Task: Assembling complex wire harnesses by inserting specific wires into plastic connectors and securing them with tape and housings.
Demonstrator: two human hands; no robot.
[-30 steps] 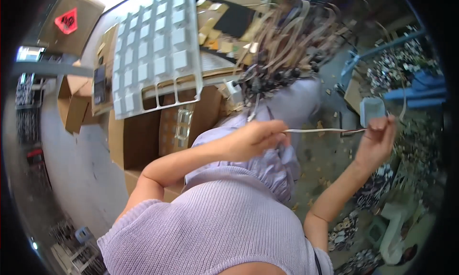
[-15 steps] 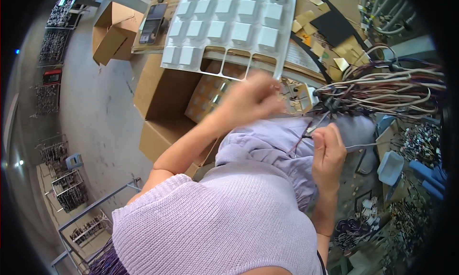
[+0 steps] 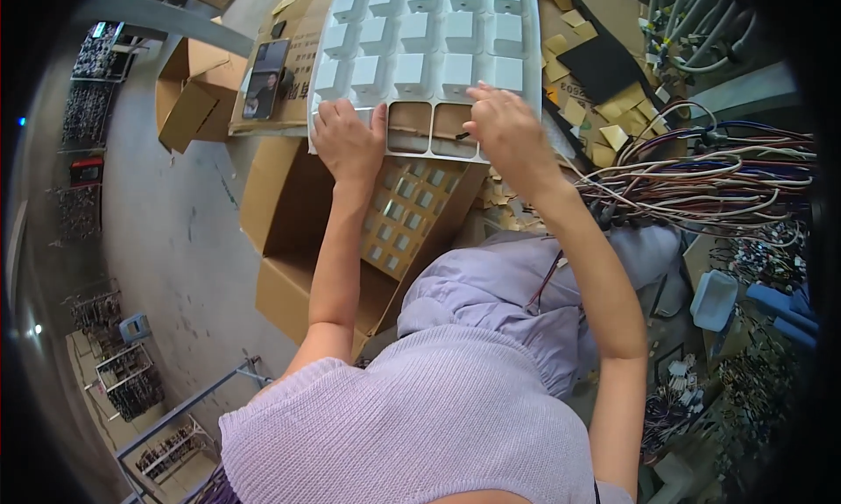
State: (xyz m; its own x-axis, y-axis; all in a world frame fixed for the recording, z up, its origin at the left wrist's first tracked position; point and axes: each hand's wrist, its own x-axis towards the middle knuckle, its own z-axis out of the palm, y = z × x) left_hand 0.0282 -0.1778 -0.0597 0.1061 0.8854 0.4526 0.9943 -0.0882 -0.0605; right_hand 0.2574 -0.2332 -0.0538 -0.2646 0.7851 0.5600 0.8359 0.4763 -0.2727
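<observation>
A white moulded tray [image 3: 433, 129] lies at the top middle, with pale white blocks [image 3: 412, 73] in rows of pockets. At its near left corner, my left hand [image 3: 349, 140] curls its fingers and thumb around a white block in the nearest row. My right hand [image 3: 517, 140] is at the near right edge, fingers bent together beside another white block. A small dark tip [image 3: 462, 136] pokes out by its fingertips; the rest of what it holds is hidden. Two near pockets between my hands show brown cardboard through them.
Below the tray stands an open cardboard box [image 3: 285, 189] with a gridded insert [image 3: 405, 215] inside. A phone [image 3: 265, 79] lies left of the tray. Bundled cables [image 3: 701, 184] spread at the right, above a pale blue bin [image 3: 714, 300]. Another carton [image 3: 197, 101] stands at the far left.
My left hand has moved up and left onto the tray's near corner. My right hand has risen from my lap, away from a cable end, to the tray's near right edge.
</observation>
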